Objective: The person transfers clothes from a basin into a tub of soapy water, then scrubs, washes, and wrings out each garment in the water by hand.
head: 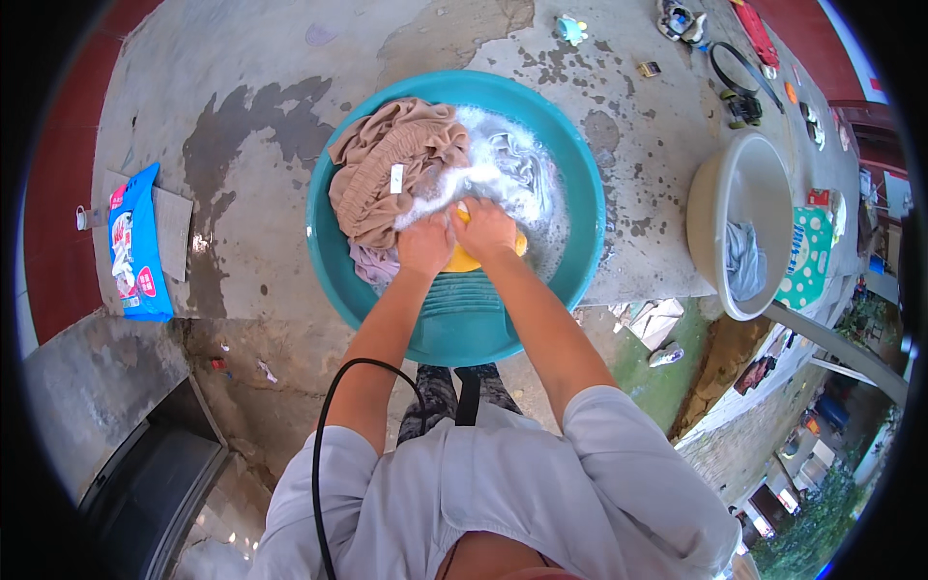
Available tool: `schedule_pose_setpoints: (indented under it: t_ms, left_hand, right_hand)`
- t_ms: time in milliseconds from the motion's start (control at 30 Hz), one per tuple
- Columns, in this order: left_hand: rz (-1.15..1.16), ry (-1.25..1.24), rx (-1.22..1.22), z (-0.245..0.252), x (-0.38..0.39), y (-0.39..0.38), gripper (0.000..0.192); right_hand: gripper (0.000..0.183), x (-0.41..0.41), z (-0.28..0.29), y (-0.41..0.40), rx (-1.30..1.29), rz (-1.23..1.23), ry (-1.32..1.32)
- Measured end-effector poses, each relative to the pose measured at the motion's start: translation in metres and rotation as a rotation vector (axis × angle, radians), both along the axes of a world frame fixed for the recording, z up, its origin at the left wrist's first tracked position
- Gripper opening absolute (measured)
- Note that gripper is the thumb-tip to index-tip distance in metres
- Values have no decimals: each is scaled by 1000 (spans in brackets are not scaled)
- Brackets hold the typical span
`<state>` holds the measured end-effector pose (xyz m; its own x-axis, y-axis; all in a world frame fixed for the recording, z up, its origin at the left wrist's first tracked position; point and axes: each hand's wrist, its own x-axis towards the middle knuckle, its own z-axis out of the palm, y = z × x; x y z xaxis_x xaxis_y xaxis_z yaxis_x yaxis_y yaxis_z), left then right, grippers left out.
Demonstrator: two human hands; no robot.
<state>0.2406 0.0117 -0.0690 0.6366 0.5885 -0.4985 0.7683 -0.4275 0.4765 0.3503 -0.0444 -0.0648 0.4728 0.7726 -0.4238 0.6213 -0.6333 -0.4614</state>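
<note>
In a large teal plastic basin (pixel 587 239) of soapy water, both of my hands are together at the near side. My right hand (pixel 484 228) grips a yellow cloth (pixel 461 261), a bit of which pokes up by the thumb. Beside it, my left hand (pixel 425 243) is closed on the same cloth, its fingertips partly hidden. The cloth lies at the top of the basin's ribbed washboard (pixel 464 293). Brown gathered fabric with a white tag (pixel 396 178) is heaped on the left. Below that shows a pale purple cloth (pixel 373 262). Light grey fabric (pixel 522 163) soaks among white suds at right.
A blue detergent bag (pixel 140 243) lies on cardboard (pixel 172 232) at left. At right a beige basin (pixel 703 210), tilted in view, holds a blue-grey cloth (pixel 744 261). Small toys, including a turquoise one (pixel 571 30), and a small box (pixel 649 69) lie on wet-patched concrete. A black cable (pixel 317 464) crosses my left arm.
</note>
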Motion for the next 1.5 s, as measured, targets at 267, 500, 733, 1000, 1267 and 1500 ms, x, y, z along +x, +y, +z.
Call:
schedule_pose_setpoints:
  t_ms: [267, 500, 733, 1000, 1267, 1500]
  left_hand:
    - [-113, -405, 476, -23, -25, -16, 30]
    - [194, -623, 10, -30, -31, 11, 31]
    - [807, -558, -594, -21, -51, 33, 33]
    - [884, -537, -1078, 0, -11, 37, 52]
    - [302, -8, 46, -14, 22, 0, 50]
    - [841, -688, -826, 17, -43, -41, 31]
  right_hand:
    - [30, -11, 7, -22, 292, 73, -273]
    - [22, 53, -38, -39, 526, -748, 1197]
    - [26, 68, -29, -78, 297, -1009, 1228]
    - [26, 3, -7, -49, 587, -353, 358]
    - [31, 21, -34, -42, 218, -618, 382]
    - [25, -47, 33, -92, 605, -164, 37]
